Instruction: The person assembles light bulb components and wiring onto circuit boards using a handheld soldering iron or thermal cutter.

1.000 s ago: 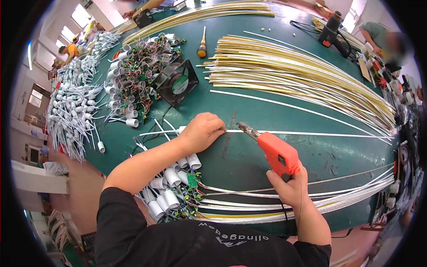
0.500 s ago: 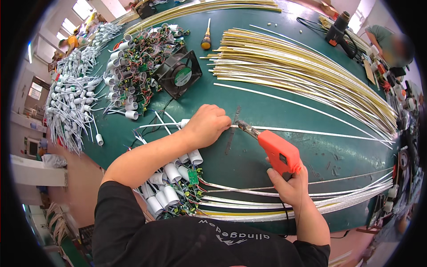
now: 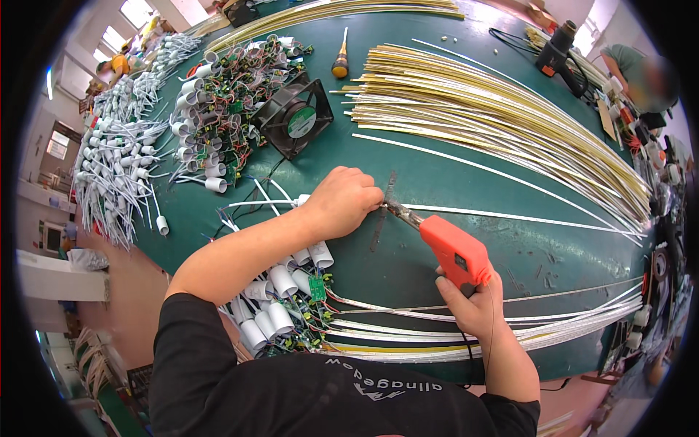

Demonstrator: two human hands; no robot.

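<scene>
My right hand (image 3: 473,302) is wrapped round the handle of a red soldering gun (image 3: 455,247), its dark metal tip pointing left. Right at that tip, the fingers of my left hand (image 3: 346,200) are pinched together; what they hold is hidden. A thin white light strip (image 3: 510,215) runs rightward across the table from the tip. Partly behind my left wrist lies a white lamp holder (image 3: 302,199) with white leads. Below my left forearm lie several white lamp holders (image 3: 280,318) with a green circuit board (image 3: 317,288) and wires.
A black fan (image 3: 295,116) stands beyond my left hand, near piled circuit boards (image 3: 240,105) and white cabled sockets (image 3: 120,156). A screwdriver (image 3: 340,62), a heap of yellow-white strips (image 3: 466,95) and a heat gun (image 3: 557,51) lie farther back. Joined strips (image 3: 437,336) stretch rightward near me.
The soldering gun has shifted slightly left, bringing its tip up to my left fingertips. My left hand has moved slightly right and stays pinched.
</scene>
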